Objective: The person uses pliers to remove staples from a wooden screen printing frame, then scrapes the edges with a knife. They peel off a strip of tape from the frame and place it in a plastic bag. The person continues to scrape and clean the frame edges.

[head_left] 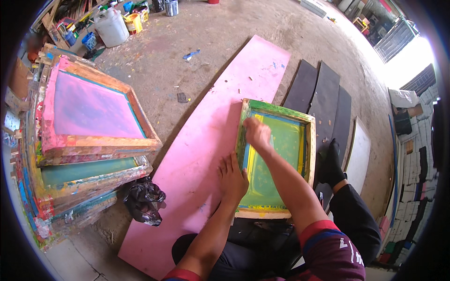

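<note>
A wooden screen-printing frame (277, 110) with green and yellow paint on its mesh lies tilted across a long pink board (197, 136). My right hand (258, 134) is closed over the inner left side of this frame, at its far end. Whatever the fingers grip is hidden beneath them. My left hand (233, 180) rests beside the frame's left edge with fingers stretched out over the pink board. Its thumb lies close to the frame; whether it touches cannot be told.
Stacked screen frames, the top one pink (98, 105), stand at the left. A crumpled black plastic bag (144, 200) lies beside them. Dark boards (324, 100) and a white board (358, 154) lie to the right. My foot (331, 164) is near the frame. Paint containers (133, 23) stand far left.
</note>
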### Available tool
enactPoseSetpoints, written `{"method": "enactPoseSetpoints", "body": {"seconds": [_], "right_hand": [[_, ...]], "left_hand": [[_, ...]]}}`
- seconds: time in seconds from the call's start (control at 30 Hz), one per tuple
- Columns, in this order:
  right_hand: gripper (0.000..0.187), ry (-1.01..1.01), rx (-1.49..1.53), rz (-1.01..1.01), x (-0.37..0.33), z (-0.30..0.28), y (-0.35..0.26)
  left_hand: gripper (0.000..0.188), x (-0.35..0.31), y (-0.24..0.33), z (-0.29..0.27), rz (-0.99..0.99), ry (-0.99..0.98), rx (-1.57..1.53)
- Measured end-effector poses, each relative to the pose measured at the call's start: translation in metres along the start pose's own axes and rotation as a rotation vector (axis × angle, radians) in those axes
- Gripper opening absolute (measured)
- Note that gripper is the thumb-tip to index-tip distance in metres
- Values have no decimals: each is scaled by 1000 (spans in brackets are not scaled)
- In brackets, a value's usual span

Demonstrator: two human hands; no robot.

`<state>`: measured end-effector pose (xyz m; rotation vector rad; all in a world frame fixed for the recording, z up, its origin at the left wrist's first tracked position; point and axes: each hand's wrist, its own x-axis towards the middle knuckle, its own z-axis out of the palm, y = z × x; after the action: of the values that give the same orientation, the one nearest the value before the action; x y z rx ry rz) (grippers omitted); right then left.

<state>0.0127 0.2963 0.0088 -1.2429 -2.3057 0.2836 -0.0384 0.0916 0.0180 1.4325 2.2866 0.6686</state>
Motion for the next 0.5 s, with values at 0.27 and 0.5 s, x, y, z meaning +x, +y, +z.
{"method": "enactPoseSetpoints", "body": {"seconds": [0.27,0.5], "right_hand": [[34,-90,368,266,-75,-52,-77],[23,-14,358,498,7,-39,-24]], "left_hand": [[78,1,-3,-2,20,21,-69],[79,0,-1,-2,3,19,-100]]}}
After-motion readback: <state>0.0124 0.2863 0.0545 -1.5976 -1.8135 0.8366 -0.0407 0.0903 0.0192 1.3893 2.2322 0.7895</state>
